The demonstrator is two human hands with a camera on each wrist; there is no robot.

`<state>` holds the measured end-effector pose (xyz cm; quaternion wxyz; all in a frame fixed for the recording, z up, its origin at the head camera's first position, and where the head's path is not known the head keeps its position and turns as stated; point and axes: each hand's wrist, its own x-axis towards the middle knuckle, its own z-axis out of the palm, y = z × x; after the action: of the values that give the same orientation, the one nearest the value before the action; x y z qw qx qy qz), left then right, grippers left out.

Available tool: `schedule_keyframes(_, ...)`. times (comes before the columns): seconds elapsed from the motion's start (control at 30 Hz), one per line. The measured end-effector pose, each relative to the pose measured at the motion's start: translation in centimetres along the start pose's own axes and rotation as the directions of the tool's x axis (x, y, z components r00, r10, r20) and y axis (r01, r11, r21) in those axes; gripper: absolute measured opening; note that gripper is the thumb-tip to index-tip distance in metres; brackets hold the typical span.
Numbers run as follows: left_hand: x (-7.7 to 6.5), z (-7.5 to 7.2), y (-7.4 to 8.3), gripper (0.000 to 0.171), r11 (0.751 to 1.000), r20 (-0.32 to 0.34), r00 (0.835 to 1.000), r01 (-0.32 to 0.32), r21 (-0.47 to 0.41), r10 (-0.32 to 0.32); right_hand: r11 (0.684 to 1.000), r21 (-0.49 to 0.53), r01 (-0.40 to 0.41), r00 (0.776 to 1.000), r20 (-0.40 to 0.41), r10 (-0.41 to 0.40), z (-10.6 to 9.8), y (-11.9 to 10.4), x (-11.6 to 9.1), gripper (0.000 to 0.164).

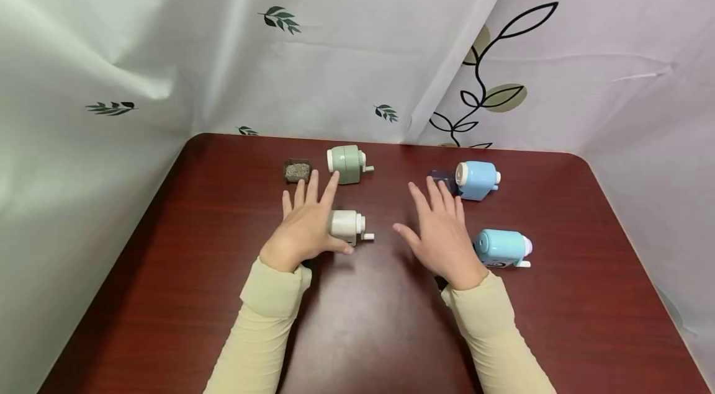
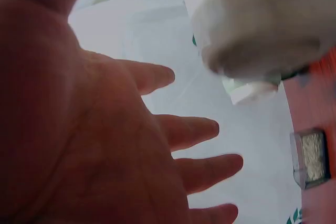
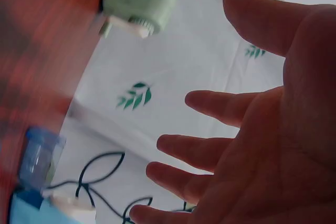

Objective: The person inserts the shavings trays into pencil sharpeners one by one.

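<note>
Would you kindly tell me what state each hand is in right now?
Left hand: open, fingers spread, holding nothing, beside the white sharpener.
Right hand: open, fingers spread, holding nothing.

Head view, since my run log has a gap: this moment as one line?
left hand: spread, near white sharpener; right hand: spread, near turquoise sharpener; green sharpener, blue sharpener: farther back; held: nothing

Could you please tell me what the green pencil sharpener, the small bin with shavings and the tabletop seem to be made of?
Green pencil sharpener: probably moulded plastic, satin; smooth, evenly coloured body.
Small bin: likely tinted clear plastic, fairly glossy; its wall is see-through beside the shavings.
Tabletop: wood or wood-look laminate, I cannot tell which; streaky reddish-brown with a polished sheen.
</note>
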<state>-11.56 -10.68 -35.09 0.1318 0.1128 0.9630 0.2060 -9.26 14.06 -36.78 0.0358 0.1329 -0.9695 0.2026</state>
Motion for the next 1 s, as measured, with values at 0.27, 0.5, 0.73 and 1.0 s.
schedule_keyframes(0.27,-0.1,-1.3,-2.5,0.145,1.0,0.026,0.999,0.019,0.023,-0.02,0.994,0.056,0.091,0.995,0.031,-0.093,1.0,-2.2,1.3,0.077)
schedule_keyframes(0.5,-0.7,-1.1,-5.8,0.135,0.998,0.049,0.998,0.031,0.057,-0.034,0.988,0.086,0.13,0.989,0.06,-0.135,1.9,-3.2,1.6,0.078)
schedule_keyframes(0.73,-1.1,-0.2,-7.9,0.117,0.995,0.046,0.999,0.003,0.103,-0.008,0.977,0.129,0.168,0.978,0.106,-0.182,2.7,-3.9,2.0,0.077)
schedule_keyframes(1.0,-0.6,-0.2,-8.8,0.084,0.998,0.046,0.999,-0.007,0.057,0.005,0.966,0.146,0.214,0.969,0.095,-0.229,3.7,-4.3,2.6,0.072)
